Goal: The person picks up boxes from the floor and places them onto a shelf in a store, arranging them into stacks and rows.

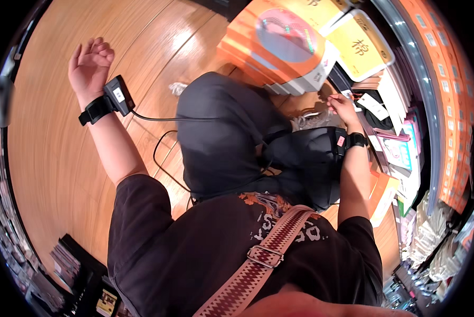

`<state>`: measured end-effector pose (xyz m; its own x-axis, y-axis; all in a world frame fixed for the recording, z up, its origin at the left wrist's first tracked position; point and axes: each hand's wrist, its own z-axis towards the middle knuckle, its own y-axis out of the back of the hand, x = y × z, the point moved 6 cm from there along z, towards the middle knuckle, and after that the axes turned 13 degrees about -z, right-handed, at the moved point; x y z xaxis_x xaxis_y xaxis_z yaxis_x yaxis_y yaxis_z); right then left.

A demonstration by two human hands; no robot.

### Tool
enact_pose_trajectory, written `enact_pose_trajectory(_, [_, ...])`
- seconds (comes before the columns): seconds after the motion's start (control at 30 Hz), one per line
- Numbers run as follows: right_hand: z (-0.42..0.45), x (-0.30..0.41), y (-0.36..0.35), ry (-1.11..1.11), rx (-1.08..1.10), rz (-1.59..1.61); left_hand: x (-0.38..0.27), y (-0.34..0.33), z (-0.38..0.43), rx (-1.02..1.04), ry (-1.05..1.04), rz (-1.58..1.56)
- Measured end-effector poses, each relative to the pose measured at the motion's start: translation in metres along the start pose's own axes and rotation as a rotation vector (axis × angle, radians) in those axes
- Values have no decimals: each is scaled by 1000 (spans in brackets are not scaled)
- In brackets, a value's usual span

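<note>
My left hand (91,69) is raised over the wooden floor with its palm showing and fingers loosely curled, holding nothing. A black strap with a cabled box (119,95) circles that wrist. On the other side my right hand (342,107) hovers beside the low shelf, close to a black item with a white hang tag (373,106); its fingers are bent and no object shows in them. Ahead of my knees stand several orange boxes (276,43) with pale sides. Past them lie yellow-topped packs (361,45) bearing writing.
Stocked shelving (435,99) runs along the right, with orange boxes above. An orange and white box (383,194) stands by my right forearm. A black cable (155,154) loops over the floor (54,158). Dark racks (82,261) line the lower left.
</note>
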<state>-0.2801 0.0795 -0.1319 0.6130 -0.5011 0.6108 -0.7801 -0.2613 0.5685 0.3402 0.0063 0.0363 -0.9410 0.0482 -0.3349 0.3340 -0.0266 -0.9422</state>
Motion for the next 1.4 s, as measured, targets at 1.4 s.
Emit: enact_pose_trajectory(1.4, [-51,61,-18,598,-207,-312,-49,-118,11,36,-312,1992])
